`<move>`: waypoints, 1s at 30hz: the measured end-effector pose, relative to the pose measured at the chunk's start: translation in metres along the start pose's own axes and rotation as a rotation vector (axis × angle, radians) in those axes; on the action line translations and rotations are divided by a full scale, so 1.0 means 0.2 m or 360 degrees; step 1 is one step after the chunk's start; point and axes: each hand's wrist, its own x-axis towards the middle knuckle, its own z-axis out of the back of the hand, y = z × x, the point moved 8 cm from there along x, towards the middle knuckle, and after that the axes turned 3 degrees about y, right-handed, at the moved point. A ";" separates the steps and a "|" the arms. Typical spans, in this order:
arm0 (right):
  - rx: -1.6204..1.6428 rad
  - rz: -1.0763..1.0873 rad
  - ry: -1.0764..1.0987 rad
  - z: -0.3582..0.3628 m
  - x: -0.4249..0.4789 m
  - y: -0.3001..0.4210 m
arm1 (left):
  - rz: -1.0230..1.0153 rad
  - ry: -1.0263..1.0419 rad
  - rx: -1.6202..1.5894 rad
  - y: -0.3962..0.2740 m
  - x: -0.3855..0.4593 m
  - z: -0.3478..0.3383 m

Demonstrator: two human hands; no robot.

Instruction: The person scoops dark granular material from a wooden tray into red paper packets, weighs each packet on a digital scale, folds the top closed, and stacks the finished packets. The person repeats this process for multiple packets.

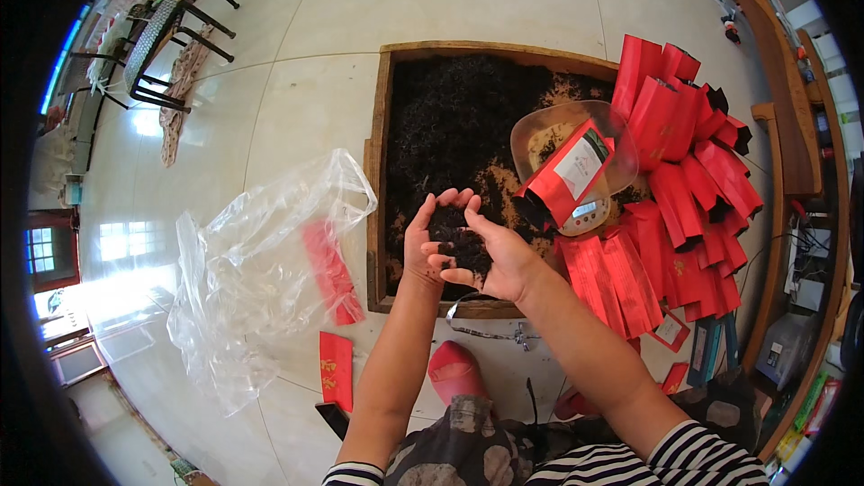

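Observation:
My left hand (420,246) and my right hand (506,251) are cupped together around a clump of dark dried leaves (466,253), which look like loose tea. They are over the near side of a shallow wooden tray (380,162), where more of the dark leaves (439,108) are spread thickly. To the right of my hands stands a digital scale (584,219) with a clear plastic weighing pan (523,131). A red foil pouch (563,172) with a white label lies tilted on the pan, its dark mouth towards me.
Many red pouches (675,209) are heaped along the tray's right side. A clear plastic bag (250,270) lies on the left floor, partly over a red pouch (331,270). Nearby are another red pouch (336,368) and a dark phone-like object (332,418). A chair (162,40) stands far left.

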 end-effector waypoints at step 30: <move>-0.0641 0.0297 -0.0461 0.38 -0.09 -0.08 | -0.0196 -0.0223 -0.0103 -0.02 -0.04 -0.12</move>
